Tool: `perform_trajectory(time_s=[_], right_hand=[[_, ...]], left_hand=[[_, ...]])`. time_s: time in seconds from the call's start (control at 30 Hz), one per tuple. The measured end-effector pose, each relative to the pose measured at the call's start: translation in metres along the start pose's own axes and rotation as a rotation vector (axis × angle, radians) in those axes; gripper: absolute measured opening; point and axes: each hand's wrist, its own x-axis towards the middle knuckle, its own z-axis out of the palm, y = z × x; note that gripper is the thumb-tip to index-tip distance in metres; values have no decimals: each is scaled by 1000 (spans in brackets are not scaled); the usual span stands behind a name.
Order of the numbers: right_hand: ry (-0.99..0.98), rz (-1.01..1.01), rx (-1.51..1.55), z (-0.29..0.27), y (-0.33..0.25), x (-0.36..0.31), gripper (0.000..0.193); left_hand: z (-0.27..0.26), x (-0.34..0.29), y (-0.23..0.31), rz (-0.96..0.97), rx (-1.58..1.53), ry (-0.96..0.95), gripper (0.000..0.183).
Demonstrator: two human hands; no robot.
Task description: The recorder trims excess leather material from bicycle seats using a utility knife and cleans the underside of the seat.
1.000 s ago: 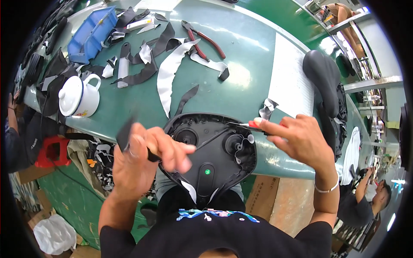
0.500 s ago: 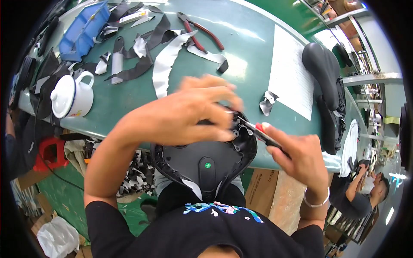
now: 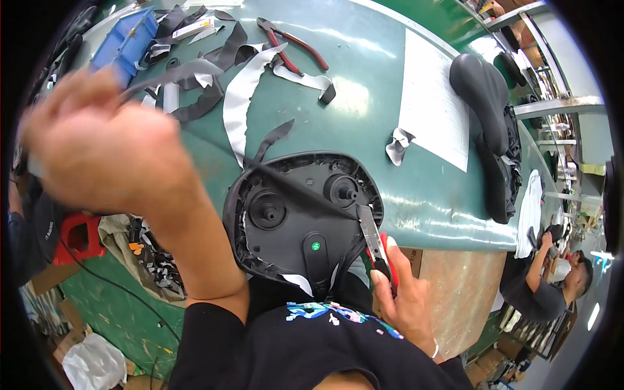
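A black bicycle saddle [image 3: 281, 242] lies upside down at the table's near edge, against my body, its hollow underside showing two round mounts. My right hand [image 3: 411, 304] is closed round a red and black utility knife [image 3: 370, 229], whose blade points away from me over the saddle's right rim. Far out to the left, my left hand [image 3: 107, 146] is raised and smeared by motion, its fingers closed on a long black strip of cover material [image 3: 299, 188]. The strip stretches across the saddle to the knife blade. Another dark offcut [image 3: 274, 138] sticks out beyond the saddle's far rim.
Red-handled pliers [image 3: 296, 49], white and black offcuts [image 3: 238, 97] and a blue bin [image 3: 127, 40] lie on the far left of the green table. To the right are a paper sheet [image 3: 432, 97] and finished black saddles [image 3: 480, 88]. A person [image 3: 552, 292] sits farther right.
My left hand has swung from above the saddle far to the left, drawing the strip out long. The knife in my right hand has come nearer to me, and the saddle's underside is now exposed.
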Motion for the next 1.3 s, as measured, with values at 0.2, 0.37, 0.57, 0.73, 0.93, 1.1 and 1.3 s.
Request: perform_trajectory(time_s=[0.2,0.37,0.57,0.73,0.93,1.1,1.3], right_hand=[[-60,409,442,7,-4,-5,43],[213,316,692,20,34,32,28],[756,250,798,-50,137,115,29],[977,267,977,-98,195,161,52],[989,304,998,-133,229,182,57],[664,225,936,-142,208,214,40],[647,-123,-37,-80,91,173,31]], left_hand=[[-4,-11,-2,715,659,-285,7],[-42,-75,-38,-480,719,-1793,38],[9,-65,-79,-1053,250,-693,35],[44,-155,-80,-342,268,-1381,23],[64,-171,-47,-915,-155,-2508,18],[69,-180,-63,-517,159,-1691,25],[100,-201,-70,282,362,-1272,72]])
